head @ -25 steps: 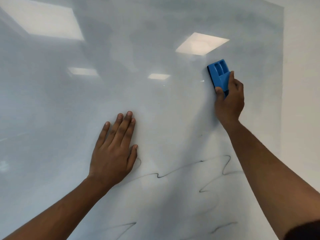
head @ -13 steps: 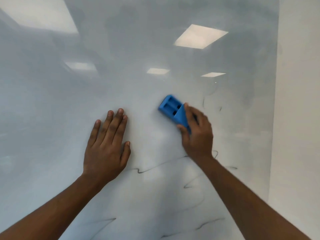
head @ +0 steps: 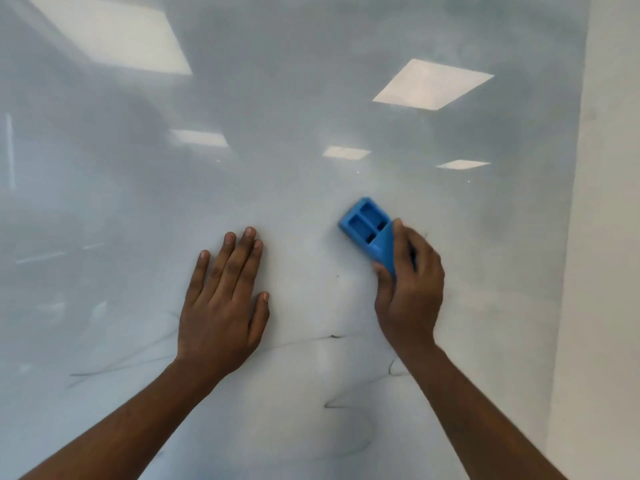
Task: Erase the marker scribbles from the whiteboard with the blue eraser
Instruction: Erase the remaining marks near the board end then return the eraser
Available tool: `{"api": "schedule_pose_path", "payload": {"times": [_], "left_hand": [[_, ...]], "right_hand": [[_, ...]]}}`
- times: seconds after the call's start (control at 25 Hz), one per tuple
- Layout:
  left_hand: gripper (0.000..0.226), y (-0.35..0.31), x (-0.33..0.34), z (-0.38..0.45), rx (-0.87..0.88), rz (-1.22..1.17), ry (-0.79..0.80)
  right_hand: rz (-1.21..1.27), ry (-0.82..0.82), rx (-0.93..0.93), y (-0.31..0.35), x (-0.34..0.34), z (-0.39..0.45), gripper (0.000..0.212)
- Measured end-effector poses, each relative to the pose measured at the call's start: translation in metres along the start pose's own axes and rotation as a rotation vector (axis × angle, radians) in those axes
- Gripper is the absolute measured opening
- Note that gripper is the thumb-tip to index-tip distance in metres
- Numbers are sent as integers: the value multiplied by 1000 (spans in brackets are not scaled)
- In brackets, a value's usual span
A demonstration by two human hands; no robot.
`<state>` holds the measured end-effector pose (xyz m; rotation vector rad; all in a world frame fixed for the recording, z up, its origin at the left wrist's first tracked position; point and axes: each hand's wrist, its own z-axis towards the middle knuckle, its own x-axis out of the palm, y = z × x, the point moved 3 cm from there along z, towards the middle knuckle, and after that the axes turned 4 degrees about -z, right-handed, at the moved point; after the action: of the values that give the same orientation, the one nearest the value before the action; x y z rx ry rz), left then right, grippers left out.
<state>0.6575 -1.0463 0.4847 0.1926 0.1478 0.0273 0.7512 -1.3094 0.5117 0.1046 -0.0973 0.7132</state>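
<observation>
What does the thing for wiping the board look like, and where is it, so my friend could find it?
Look at the big glossy whiteboard that fills the view, with two hands on it. The left hand lies flat and holds nothing; the right hand grips the blue eraser. It is a tilted bright blue plastic block with rectangular hollows in its back, the only coloured thing there.

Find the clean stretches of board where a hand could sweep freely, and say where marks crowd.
Clean: the whiteboard above both hands, and the strip between the left hand and the right hand holding the eraser. Crowded: scribbles below the wrists.
</observation>
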Motion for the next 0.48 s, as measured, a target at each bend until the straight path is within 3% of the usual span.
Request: {"api": "schedule_pose_path", "payload": {"times": [0.08, 0.2, 0.36, 0.48], "left_hand": [[70, -6, 3, -4, -8, 13, 10], [70, -8, 4, -6, -13, 42, 9], [69, -12, 6, -10, -9, 46, 11], [69, -14, 8, -12, -1, 42, 4]], "right_hand": [[20, 107, -175, 1, -13, -59, 50], [13, 179, -342, -27, -24, -35, 50], [-5, 102, -52, -82, -22, 75, 61], [-11, 76, 89, -87, -17, 94, 64]]}}
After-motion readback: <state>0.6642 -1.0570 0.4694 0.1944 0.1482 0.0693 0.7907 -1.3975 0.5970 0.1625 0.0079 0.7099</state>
